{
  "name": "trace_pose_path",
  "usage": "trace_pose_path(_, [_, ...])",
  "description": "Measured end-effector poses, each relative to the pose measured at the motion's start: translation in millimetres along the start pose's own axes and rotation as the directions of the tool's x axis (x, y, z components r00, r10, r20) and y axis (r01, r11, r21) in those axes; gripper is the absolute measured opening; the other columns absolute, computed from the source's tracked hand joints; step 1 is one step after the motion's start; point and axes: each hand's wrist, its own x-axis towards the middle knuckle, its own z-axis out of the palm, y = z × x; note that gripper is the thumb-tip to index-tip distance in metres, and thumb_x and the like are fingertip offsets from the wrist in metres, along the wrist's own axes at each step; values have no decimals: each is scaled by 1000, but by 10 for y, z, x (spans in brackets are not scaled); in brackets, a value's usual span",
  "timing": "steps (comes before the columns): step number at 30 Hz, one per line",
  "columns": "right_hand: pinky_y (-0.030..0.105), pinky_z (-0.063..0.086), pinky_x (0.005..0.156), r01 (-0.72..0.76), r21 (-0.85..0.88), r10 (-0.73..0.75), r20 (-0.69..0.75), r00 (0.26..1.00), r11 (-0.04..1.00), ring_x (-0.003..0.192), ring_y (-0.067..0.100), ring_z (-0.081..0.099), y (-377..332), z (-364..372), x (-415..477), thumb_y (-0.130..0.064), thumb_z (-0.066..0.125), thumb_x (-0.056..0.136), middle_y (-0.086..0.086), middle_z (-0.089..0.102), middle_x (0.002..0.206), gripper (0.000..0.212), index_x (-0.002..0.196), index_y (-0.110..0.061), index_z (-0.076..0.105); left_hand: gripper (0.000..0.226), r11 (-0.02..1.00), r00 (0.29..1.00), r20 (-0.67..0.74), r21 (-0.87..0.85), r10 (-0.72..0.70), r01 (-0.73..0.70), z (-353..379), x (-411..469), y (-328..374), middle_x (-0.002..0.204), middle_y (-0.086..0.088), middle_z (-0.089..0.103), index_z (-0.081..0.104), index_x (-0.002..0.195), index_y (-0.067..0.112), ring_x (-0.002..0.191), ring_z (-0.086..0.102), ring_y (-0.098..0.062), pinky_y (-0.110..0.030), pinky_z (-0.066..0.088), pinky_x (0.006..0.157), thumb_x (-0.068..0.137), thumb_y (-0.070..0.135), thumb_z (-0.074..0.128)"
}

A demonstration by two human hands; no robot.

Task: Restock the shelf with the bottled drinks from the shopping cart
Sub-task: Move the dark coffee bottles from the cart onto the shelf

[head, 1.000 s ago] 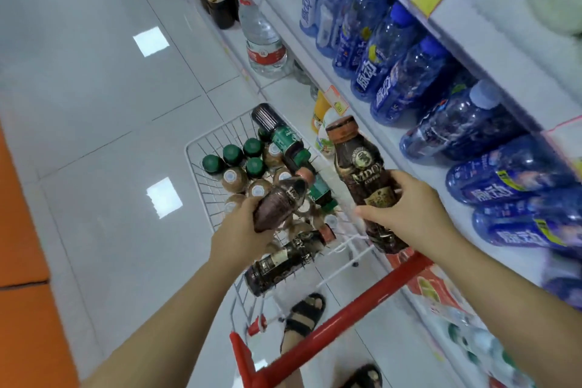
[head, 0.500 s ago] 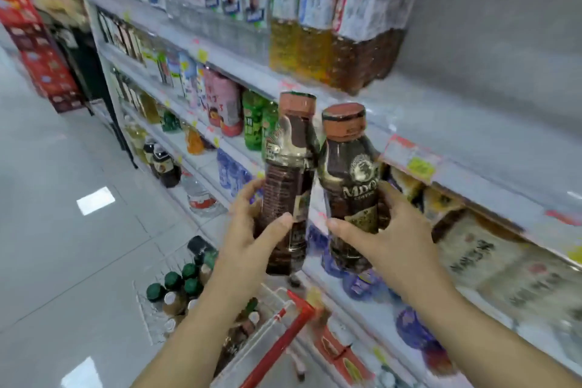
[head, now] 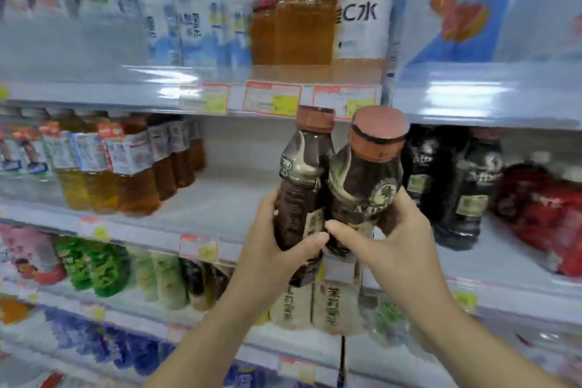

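Bottle [head: 299, 186] clamped in left grip [head: 274, 249] | second bottle [head: 365, 179] clamped in right grip [head: 393, 246] — touching

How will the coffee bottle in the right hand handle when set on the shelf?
Probably heavy for its size: the bottle looks full of dark liquid. Likely stiff; no denting shows under the right hand. Tall and narrow, so it may tip if shoved along the shelf.

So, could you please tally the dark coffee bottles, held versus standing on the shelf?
Held: 2, left bottle in the left hand, right bottle in the right hand.
Shelved, in view: 2, left shelved bottle and right shelved bottle.
Total: 4.
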Motion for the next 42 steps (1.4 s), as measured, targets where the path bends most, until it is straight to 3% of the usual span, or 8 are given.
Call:
trace_pose_path(14, [5, 43, 80, -80, -270, -14, -327, 945, 959, 99, -8, 58, 649, -656, 113, -23, 85, 63, -20, 63, 107, 59, 107, -41, 51, 48, 999, 965, 259, 3, 39, -41, 705, 772, -344, 116, 13, 62, 51, 112, 35, 109, 57, 0, -19, 45, 91, 80, 4, 70])
trace_pose_path(22, [34, 50, 85, -248, -360, 73, -436, 897, 899, 102, 11, 58, 859, -647, 251, -35, 84, 62, -9, 62, 109, 67, 119, -23, 52, 54, 997, 911, 409, -28, -53, 71, 775, 987, -490, 124, 11, 58, 41, 125, 35, 117, 54, -2, -22, 46, 95, 85, 10, 67])
trace_pose_path(25, [40, 49, 91, -273, -410, 73, -439, 895, 870, 110, 16, 54, 903, -651, 234, -38, 80, 65, -5, 59, 116, 69, 125, -22, 49, 58, 997, 896, 437, 4, -72, 78, 805, 1027, -459, 120, 23, 53, 29, 130, 39, 108, 49, 18, -9, 45, 86, 89, 15, 62])
trace_pose_path(27, [40, 45, 97, -263, -468, 54, -414, 909, 844, 118, 17, 48, 909, -663, 173, -33, 76, 72, -2, 52, 126, 72, 134, -21, 42, 55, 997, 894, 445, 71, -53, 24, 822, 1014, -438, 120, 29, 48, 27, 130, 42, 105, 45, 25, -4, 41, 90, 92, 20, 58])
trace_pose_path(30, [33, 41, 99, -293, -529, 46, -430, 902, 797, 123, 18, 43, 888, -705, 72, -24, 75, 76, 3, 38, 136, 83, 145, -19, 27, 58, 982, 914, 404, 187, -41, -38, 861, 931, -442, 128, 17, 39, 24, 140, 40, 115, 41, 10, -14, 37, 100, 93, 26, 55])
trace_pose_path(33, [40, 34, 102, -254, -700, -118, -437, 892, 668, 126, 24, 33, 901, -750, 48, -31, 79, 71, 11, 34, 136, 82, 140, -19, 37, 67, 968, 946, 325, 237, -5, -77, 956, 879, -473, 134, 8, 30, 23, 144, 32, 112, 38, 5, -16, 34, 99, 89, 20, 61])
trace_pose_path(36, [39, 28, 106, -243, -662, -84, -421, 903, 709, 138, 28, 20, 963, -804, 89, -33, 80, 70, 13, 16, 149, 81, 140, -23, 39, 68, 958, 960, 278, 266, 27, -104, 1040, 924, -493, 136, 4, 36, 27, 142, 26, 113, 38, 4, -11, 29, 94, 86, 14, 64])
trace_pose_path(42, [44, 32, 107, -240, -668, -67, -399, 915, 704, 142, 27, 16, 1025, -836, 155, -41, 76, 71, 7, 8, 155, 82, 141, -34, 34, 73, 971, 968, 251, 228, 9, -69, 1135, 977, -537, 137, 5, 44, 21, 143, 30, 125, 44, -10, -35, 39, 105, 86, 10, 62])
